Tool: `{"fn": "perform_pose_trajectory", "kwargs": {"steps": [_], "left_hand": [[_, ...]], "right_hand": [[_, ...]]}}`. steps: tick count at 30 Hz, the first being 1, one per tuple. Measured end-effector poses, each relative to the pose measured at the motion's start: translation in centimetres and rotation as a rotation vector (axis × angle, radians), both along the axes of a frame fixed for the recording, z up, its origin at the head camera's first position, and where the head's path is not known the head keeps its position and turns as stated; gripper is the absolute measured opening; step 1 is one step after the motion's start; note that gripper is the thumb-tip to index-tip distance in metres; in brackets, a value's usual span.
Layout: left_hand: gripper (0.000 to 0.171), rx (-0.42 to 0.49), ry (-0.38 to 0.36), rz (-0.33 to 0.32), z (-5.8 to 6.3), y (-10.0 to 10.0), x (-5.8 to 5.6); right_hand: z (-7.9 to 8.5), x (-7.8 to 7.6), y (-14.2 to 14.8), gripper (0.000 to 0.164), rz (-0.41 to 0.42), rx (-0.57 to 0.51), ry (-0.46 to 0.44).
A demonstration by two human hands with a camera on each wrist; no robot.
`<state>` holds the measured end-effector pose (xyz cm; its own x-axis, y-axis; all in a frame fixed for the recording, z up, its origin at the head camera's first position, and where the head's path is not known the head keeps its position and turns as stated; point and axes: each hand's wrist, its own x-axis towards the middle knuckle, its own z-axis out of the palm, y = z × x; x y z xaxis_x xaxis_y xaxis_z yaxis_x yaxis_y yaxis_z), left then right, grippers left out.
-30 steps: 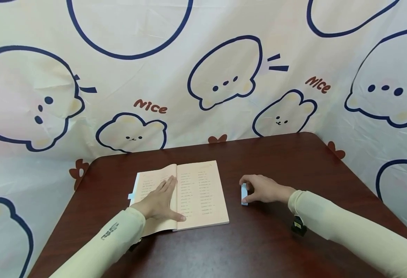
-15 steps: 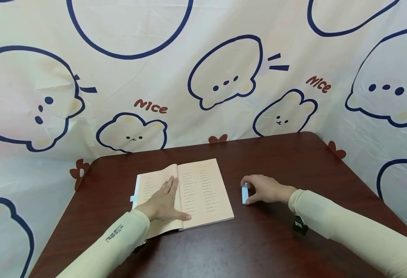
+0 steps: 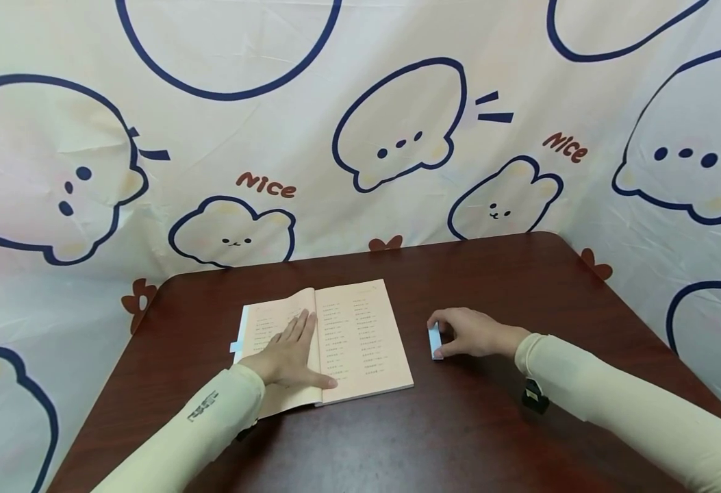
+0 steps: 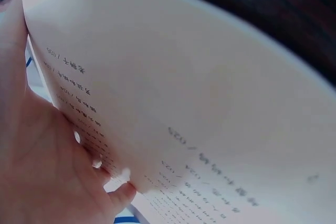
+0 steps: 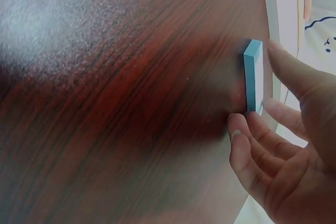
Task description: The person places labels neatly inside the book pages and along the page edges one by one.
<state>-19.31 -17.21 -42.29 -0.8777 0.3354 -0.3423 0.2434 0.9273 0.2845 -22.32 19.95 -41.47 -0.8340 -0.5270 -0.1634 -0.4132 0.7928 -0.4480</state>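
Blue block (image 3: 435, 341) noted on the bench (image 3: 489, 281), long axis running near to far, just left of the right hand (image 3: 476, 332), the nearer one, whose thumb and curled fingers appear to pinch it by its ends. Across a strip of bench to the block's left lies the spread book (image 3: 372, 342), where the left hand (image 3: 286, 352) rests, fingers straight; a blue tab (image 3: 235, 347) projects from its left edge, no obstruction observed.

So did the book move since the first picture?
Yes, the book moved: its near edge slid slightly right, judged against the table's left edge.
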Motion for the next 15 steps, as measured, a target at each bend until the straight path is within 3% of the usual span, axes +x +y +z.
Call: {"fn": "perform_pose_trajectory", "kwargs": {"steps": [8,15], "left_hand": [[0.149,-0.006,0.013,-0.001,-2.0,-0.6,-0.9],[0.15,0.013,0.023,0.004,-2.5,-0.8,-1.2]], "right_hand": [[-0.1,-0.1,-0.2,0.055,-0.017,0.005,0.021],[-0.6,-0.2,-0.2,0.052,-0.015,-0.029,0.025]]}}
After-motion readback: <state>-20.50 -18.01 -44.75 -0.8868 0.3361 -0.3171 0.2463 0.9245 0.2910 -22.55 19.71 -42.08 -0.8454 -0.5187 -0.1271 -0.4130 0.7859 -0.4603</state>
